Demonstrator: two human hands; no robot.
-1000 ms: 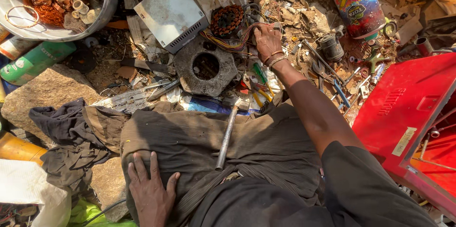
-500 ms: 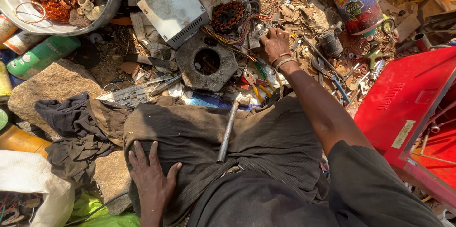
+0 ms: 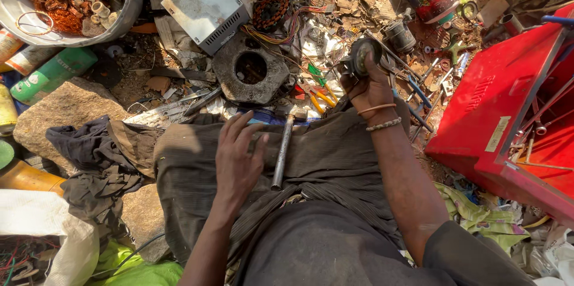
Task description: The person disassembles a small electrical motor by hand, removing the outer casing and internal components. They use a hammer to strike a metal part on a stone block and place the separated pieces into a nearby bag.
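Outdoor scrap-salvage yard: motor parts (image 3: 272,11), metal casing (image 3: 203,5), red toolbox (image 3: 496,112) on littered dirt.

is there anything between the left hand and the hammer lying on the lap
Nothing visible. The left hand rests on the dark cloth over the lap, right beside the hammer, with only bare cloth between them. The right hand holds a small round metal part farther off.

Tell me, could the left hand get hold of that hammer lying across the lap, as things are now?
Probably yes. The left hand rests open on the lap, right beside the hammer, whose metal handle lies bare on the dark cloth with nothing over it. The right hand is off holding a small round metal part, clear of the way.
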